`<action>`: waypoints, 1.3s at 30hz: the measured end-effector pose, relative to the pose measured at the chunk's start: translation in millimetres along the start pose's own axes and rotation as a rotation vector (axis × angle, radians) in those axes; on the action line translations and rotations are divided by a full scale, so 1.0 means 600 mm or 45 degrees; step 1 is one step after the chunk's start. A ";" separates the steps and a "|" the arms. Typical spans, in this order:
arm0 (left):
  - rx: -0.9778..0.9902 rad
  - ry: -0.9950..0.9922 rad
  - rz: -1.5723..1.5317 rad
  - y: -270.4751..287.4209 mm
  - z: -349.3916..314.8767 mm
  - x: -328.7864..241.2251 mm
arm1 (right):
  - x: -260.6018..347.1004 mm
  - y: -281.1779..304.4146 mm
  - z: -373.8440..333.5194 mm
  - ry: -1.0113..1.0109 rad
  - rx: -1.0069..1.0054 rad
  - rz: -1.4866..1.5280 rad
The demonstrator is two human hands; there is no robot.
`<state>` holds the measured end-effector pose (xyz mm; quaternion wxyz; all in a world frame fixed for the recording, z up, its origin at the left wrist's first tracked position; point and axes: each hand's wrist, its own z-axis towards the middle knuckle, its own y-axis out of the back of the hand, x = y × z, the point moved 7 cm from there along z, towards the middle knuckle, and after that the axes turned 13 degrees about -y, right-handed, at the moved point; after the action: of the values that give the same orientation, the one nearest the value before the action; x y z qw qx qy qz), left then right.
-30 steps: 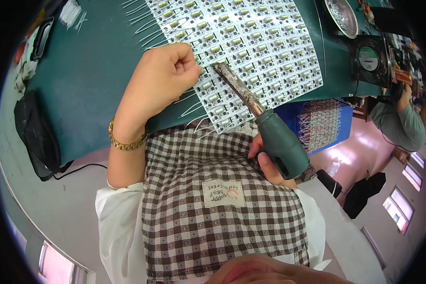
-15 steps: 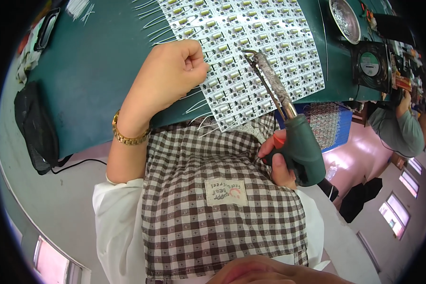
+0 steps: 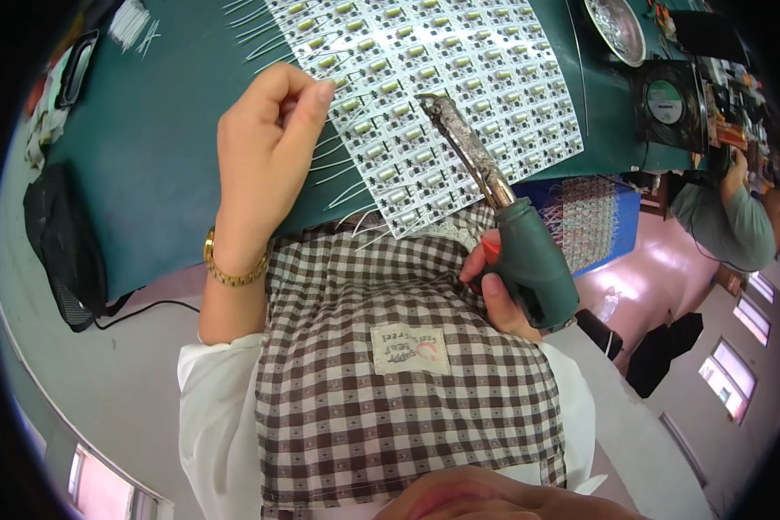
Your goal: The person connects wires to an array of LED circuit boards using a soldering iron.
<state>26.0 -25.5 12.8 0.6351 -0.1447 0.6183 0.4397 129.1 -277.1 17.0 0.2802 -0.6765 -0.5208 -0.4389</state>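
My right hand [image 3: 503,303] is wrapped round the dark green handle of a soldering gun [image 3: 529,251] with a red trigger. Its metal barrel slants up and left, and the bent tip is over the circuit board panel [image 3: 468,65]; I cannot tell whether it touches. The white panel carries rows of small repeated circuits with yellowish cylindrical parts. Along its left edge, thin white wires [image 3: 342,198] stick out. By that edge, my left hand [image 3: 269,147] is closed, thumb and curled fingers together. Anything in that pinch is too small or hidden to make out.
A bundle of white wires [image 3: 130,24] lies at the far left of the green table [image 3: 165,173]. A metal bowl [image 3: 617,30] and a small black fan [image 3: 667,102] stand at the right. Beyond sits another person [image 3: 724,221]. A blue bin [image 3: 615,221] is below the table edge.
My left hand has drawn back leftward from the panel and turned, its thumb now showing. The soldering gun has shifted slightly left in view, as has the panel.
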 end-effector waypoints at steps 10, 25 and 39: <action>0.158 -0.186 0.386 -0.036 -0.036 -0.034 | -0.002 -0.003 -0.004 0.000 0.128 -0.066; 0.250 -0.229 0.430 -0.034 -0.026 -0.039 | -0.002 -0.010 0.000 0.124 -0.143 -0.263; 0.222 -0.249 0.461 -0.033 -0.030 -0.035 | -0.002 -0.017 -0.004 -0.008 0.016 -0.143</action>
<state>31.9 -57.8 21.7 0.6127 0.0675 0.6055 0.5034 118.4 -276.6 16.3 0.2577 -0.6459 -0.5615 -0.4485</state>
